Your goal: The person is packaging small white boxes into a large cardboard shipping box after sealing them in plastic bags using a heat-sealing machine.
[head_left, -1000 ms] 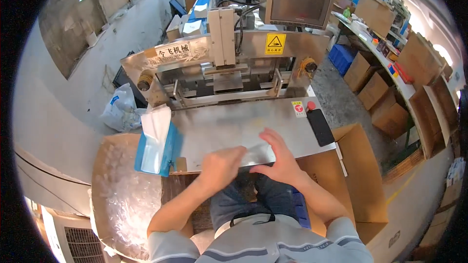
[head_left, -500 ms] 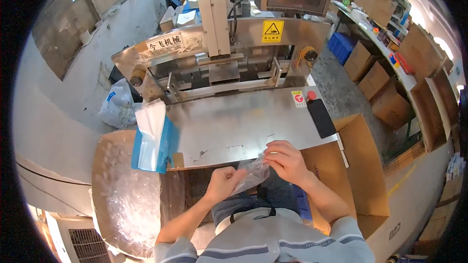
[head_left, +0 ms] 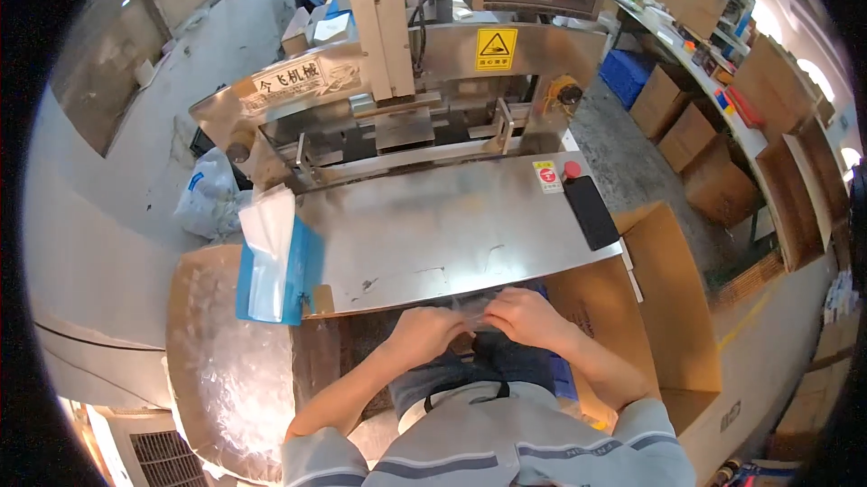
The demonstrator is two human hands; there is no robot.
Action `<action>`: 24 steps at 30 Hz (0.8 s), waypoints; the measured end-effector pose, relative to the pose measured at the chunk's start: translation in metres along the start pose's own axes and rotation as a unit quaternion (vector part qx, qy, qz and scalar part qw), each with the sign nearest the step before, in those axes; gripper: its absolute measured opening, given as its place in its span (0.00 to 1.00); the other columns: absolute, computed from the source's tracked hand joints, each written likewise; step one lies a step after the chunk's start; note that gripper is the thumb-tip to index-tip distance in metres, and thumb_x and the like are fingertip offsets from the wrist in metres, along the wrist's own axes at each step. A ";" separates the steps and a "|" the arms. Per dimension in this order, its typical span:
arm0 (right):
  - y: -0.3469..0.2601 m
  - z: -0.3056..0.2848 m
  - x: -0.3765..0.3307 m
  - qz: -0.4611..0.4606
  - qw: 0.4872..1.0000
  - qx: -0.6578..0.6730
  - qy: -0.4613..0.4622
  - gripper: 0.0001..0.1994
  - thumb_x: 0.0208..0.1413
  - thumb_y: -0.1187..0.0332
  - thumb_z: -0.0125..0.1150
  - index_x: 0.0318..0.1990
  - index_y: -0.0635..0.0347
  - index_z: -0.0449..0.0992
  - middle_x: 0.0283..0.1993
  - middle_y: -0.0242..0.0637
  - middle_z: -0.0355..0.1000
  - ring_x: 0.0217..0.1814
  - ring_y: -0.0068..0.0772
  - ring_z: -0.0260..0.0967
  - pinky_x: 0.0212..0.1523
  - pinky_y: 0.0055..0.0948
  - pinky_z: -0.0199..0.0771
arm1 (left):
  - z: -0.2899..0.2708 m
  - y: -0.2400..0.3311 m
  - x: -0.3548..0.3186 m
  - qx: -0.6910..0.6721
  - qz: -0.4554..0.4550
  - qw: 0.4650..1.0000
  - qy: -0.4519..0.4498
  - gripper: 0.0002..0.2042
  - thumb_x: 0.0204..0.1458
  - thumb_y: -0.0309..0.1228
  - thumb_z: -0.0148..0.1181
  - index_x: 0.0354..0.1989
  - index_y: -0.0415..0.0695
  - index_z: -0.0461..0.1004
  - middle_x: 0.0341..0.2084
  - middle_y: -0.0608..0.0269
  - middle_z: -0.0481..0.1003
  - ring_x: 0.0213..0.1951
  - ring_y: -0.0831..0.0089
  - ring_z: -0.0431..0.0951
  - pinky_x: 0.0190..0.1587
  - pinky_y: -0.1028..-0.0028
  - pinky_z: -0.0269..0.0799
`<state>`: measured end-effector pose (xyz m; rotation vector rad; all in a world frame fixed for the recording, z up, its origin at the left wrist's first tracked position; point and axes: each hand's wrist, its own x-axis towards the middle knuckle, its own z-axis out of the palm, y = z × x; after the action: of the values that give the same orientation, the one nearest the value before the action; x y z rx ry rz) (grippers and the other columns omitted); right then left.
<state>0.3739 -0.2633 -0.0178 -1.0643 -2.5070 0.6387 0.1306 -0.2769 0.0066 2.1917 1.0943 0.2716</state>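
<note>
A thin, clear plastic bag (head_left: 470, 306) is stretched between my two hands just off the front edge of the metal worktable (head_left: 424, 234). My left hand (head_left: 423, 333) is closed with its fingertips pinching one side of the bag. At the opposite side, my right hand (head_left: 527, 317) pinches it between thumb and fingers. Parts of the bag are hidden behind my fingers, and its contents, if any, cannot be made out.
A blue box (head_left: 307, 270) with white sheets stands at the table's left edge. Beyond the table is a metal machine (head_left: 452, 58) with a red button (head_left: 572, 169). A black phone-like slab (head_left: 591, 213) lies at right. Cardboard boxes flank me; the left box (head_left: 181, 324) holds clear plastic pieces.
Both hands have lowered a little toward my lap, away from the table edge. The right hand has turned over more, and the bag looks more bunched between the fingers.
</note>
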 end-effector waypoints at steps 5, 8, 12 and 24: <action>0.010 -0.024 -0.013 0.040 0.981 0.123 -0.143 0.08 0.56 0.63 0.64 0.35 0.56 0.80 0.36 0.43 0.76 0.42 0.47 0.75 0.44 0.43 0.75 | -0.007 -0.006 -0.012 0.018 0.039 0.999 0.018 0.09 0.58 0.33 0.59 0.44 0.43 0.78 0.41 0.54 0.80 0.43 0.50 0.80 0.44 0.57 0.76; 0.014 -0.049 0.002 0.013 0.977 0.181 -0.116 0.08 0.56 0.64 0.64 0.37 0.58 0.81 0.38 0.43 0.77 0.46 0.47 0.74 0.48 0.40 0.74 | -0.032 -0.020 -0.008 -0.016 0.064 0.994 0.088 0.05 0.57 0.29 0.56 0.39 0.41 0.73 0.34 0.48 0.77 0.40 0.45 0.76 0.43 0.53 0.72; 0.044 -0.065 0.046 -0.075 0.989 0.123 -0.016 0.08 0.53 0.64 0.67 0.32 0.59 0.82 0.35 0.41 0.77 0.46 0.45 0.71 0.49 0.41 0.71 | -0.062 -0.041 0.010 -0.026 0.044 0.993 0.107 0.09 0.61 0.31 0.54 0.40 0.37 0.73 0.37 0.47 0.76 0.43 0.45 0.74 0.46 0.54 0.71; 0.149 -0.034 0.210 0.110 0.942 0.316 -0.023 0.10 0.59 0.64 0.64 0.40 0.62 0.82 0.34 0.37 0.79 0.38 0.23 0.74 0.43 0.28 0.74 | -0.152 -0.190 0.112 -0.319 -0.181 0.930 0.006 0.10 0.62 0.41 0.59 0.39 0.47 0.78 0.31 0.75 0.76 0.36 0.82 0.74 0.35 0.77 0.69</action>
<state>0.3380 -0.0073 -0.0397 -1.0726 -1.9868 1.4227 0.0116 -0.0377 -0.0125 1.3903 1.1859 0.4077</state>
